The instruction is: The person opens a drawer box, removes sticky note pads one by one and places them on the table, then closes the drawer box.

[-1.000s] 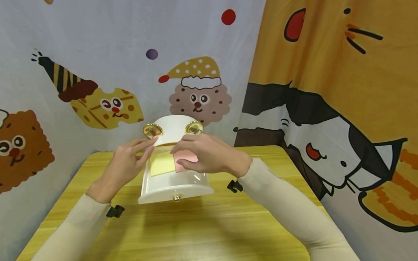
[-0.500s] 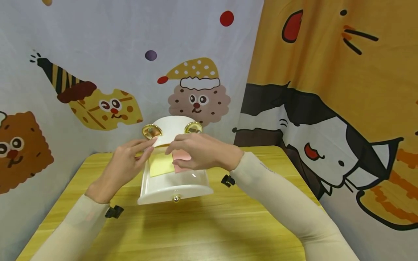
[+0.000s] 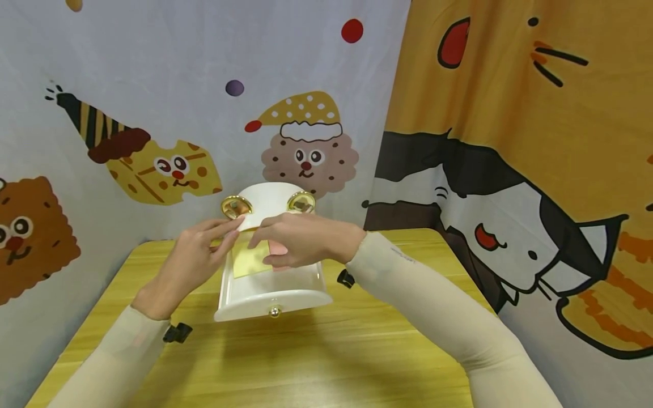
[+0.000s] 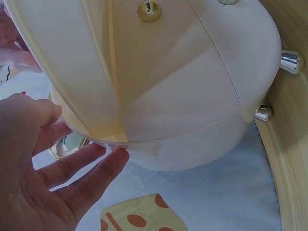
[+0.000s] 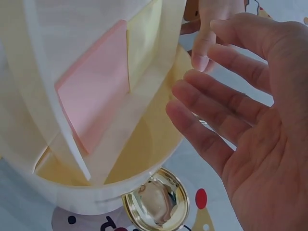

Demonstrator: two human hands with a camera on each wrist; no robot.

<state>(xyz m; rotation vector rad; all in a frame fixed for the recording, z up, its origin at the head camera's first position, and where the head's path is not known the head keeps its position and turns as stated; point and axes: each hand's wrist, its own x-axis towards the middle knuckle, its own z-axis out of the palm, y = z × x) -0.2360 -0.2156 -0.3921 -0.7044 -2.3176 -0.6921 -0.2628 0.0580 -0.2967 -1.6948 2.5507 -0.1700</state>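
Note:
A white cabinet (image 3: 268, 199) with round gold ears (image 3: 236, 207) stands on the table, its top drawer (image 3: 250, 303) pulled out. Inside lie a yellow sticky note (image 3: 245, 264) and a pink sticky note (image 3: 276, 247), side by side. My left hand (image 3: 196, 252) touches the cabinet's left side by the drawer opening; in the left wrist view its fingertips rest on the curved casing with the thumb apart from them. Over the notes hovers my right hand (image 3: 306, 237), fingers loosely spread and holding nothing in the right wrist view (image 5: 260, 130). It partly hides the pink note.
The wooden table (image 3: 285, 368) extends toward me. Behind it hangs a printed cloth (image 3: 168, 51), close to the cabinet's back. A gold knob (image 3: 275, 311) sticks out from the drawer front. Short silver feet (image 4: 291, 61) show under the cabinet.
My right hand has shifted left across the drawer, from the pink note toward the yellow one. The left hand stays at the cabinet's side, and the notes lie where they were.

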